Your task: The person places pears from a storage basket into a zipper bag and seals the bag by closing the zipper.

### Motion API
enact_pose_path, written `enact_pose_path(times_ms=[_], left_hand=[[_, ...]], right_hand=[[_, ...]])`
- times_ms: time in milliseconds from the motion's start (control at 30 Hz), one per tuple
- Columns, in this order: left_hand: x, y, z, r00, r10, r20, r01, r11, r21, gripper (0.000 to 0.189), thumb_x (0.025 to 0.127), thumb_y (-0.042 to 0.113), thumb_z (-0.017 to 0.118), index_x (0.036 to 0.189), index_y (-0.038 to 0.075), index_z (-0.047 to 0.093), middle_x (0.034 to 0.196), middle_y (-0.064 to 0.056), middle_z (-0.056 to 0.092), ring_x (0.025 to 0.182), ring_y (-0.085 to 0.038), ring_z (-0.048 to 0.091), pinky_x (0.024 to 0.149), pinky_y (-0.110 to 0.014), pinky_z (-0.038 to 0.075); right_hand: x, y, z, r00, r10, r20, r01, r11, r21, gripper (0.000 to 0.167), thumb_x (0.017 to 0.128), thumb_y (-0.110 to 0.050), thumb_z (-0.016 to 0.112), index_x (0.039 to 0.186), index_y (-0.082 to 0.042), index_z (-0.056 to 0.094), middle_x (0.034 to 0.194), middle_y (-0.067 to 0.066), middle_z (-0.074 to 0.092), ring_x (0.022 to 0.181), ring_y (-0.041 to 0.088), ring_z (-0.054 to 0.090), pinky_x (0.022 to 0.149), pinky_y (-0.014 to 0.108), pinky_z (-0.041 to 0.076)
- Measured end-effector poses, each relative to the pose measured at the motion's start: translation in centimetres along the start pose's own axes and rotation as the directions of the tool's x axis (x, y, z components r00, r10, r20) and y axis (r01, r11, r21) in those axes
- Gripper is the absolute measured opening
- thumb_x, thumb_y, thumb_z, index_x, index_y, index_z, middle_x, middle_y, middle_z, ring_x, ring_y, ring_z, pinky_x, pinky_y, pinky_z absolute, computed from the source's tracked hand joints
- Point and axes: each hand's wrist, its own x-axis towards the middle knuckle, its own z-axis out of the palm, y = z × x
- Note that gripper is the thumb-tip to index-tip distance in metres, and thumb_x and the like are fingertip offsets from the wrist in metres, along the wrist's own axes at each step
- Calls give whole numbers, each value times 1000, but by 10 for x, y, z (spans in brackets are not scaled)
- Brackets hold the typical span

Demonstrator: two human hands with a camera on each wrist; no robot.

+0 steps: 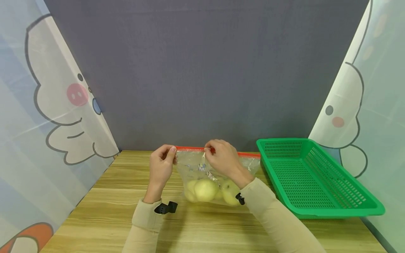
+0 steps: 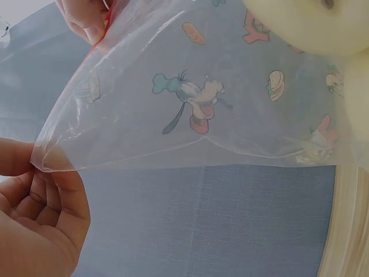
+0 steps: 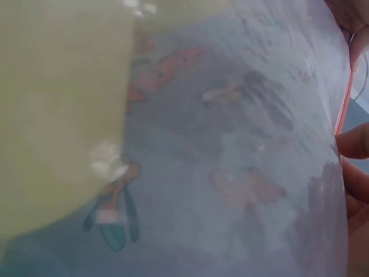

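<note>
A clear zip bag (image 1: 193, 168) with a red strip along its top edge and small cartoon prints holds several pale yellow-green round fruits (image 1: 205, 190). My left hand (image 1: 160, 165) pinches the bag's upper left corner between thumb and fingers. About a third of the way along the red strip, my right hand (image 1: 223, 158) pinches the edge. In the left wrist view the left hand (image 2: 43, 213) grips the corner, and the stretched film (image 2: 202, 104) spans toward the fruit. Film and fruit (image 3: 57, 115) fill most of the right wrist view, with right fingers (image 3: 354, 144) at the strip.
A green perforated plastic basket (image 1: 329, 212) stands on the right of the wooden table (image 1: 110, 196), beside the bag. Behind the table hangs a dark grey cloth (image 1: 202, 70). Printed cartoon curtains (image 1: 19, 140) flank both sides.
</note>
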Motion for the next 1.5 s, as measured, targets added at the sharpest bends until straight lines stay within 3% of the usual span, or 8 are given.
enact_pose_path(times_ms=[367, 700, 1500], left_hand=[[0, -1, -1, 1000, 8, 3, -8, 1000, 6, 24, 102, 8, 61, 89, -11, 68, 73, -22, 61, 58, -12, 56, 56, -22, 50], [1, -2, -1, 1000, 30, 0, -30, 999, 19, 23, 102, 9, 61, 86, -6, 70, 72, -19, 61, 57, -13, 57, 56, -23, 50], [2, -2, -2, 1000, 18, -3, -18, 999, 40, 25, 103, 10, 61, 87, -7, 69, 71, -18, 61, 57, -13, 57, 55, -23, 50]], right_hand=[[-1, 3, -1, 1000, -15, -14, 15, 1000, 13, 17, 95, -11, 59, 94, -8, 76, 90, 3, 73, 77, 16, 63, 64, 33, 53], [-3, 7, -4, 999, 34, 21, -34, 999, 31, 19, 98, -15, 57, 98, -10, 75, 92, 0, 71, 81, 16, 62, 70, 35, 53], [-5, 15, -9, 999, 29, -25, -29, 999, 24, 16, 96, -14, 61, 94, -8, 76, 92, 3, 73, 80, 19, 64, 68, 38, 53]])
